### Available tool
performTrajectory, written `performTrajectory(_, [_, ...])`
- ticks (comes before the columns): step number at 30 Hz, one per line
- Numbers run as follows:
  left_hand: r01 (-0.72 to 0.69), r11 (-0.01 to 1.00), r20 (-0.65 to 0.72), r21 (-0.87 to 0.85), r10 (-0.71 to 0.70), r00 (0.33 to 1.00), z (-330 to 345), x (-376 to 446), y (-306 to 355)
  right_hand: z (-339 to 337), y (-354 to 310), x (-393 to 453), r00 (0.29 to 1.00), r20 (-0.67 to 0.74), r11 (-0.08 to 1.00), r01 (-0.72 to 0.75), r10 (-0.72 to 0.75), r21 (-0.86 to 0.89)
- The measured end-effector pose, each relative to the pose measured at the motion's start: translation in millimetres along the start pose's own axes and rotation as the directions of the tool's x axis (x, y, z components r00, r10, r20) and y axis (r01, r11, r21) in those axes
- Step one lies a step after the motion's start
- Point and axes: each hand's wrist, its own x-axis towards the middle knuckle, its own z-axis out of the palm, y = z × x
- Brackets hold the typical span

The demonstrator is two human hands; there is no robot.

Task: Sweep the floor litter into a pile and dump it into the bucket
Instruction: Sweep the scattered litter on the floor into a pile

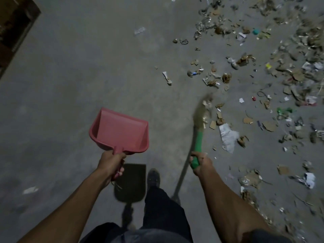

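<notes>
Right now your left hand [110, 161] curls its fingers tight round the handle of the red plastic dustpan [119, 131], which you hold above the concrete floor [70, 85] with its open mouth pointing away from you; its dark shadow [130, 183] lies on the floor just below, beside your shoe [153, 177]. Your right hand [200, 163] grips the green handle of the broom [199, 135], fingers wrapped round it with the thumb on top. The straw bristle head [203, 113] is blurred, so you cannot tell whether it touches the floor; it sits at the near edge of the litter [263, 85]. That litter is scattered, not piled, across the right side of the floor: torn cardboard scraps, crumpled clear plastic, bits of paper. A crumpled white paper sheet [228, 137] lies just right of the broom handle, and another white scrap [309, 179] lies farther right. A small clear wrapper [139, 30] and a pale scrap [30, 190] lie well apart from the rest, on the left part of the floor. A dark wooden structure [15, 25] fills the top left corner.
</notes>
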Motion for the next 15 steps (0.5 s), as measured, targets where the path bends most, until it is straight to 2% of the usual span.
performTrajectory(4, [-0.02, 0.999, 0.023, 0.049, 0.019, 1.0, 3.4, 6.7, 21.8, -40.0, -46.2, 15.8, 0.988, -0.154, 0.992, 0.013, 0.007, 0.125])
performTrajectory(8, [-0.053, 0.994, 0.045, 0.091, 0.049, 0.998, 1.7, 17.1, 47.3, -24.7, -71.0, -9.1, 0.981, -0.176, 0.966, 0.118, -0.077, 0.232])
performTrajectory(12, [-0.098, 0.986, 0.083, 0.133, 0.087, 0.993, -0.1, 35.5, 76.1, 21.5, -58.5, -45.8, 0.973, -0.11, 0.973, 0.212, -0.202, 0.087])
performTrajectory(15, [-0.126, 0.977, 0.135, 0.17, 0.103, 0.985, -0.9, 58.1, 102.7, 51.8, -46.6, -64.7, 0.979, 0.007, 0.979, 0.203, -0.203, -0.007])
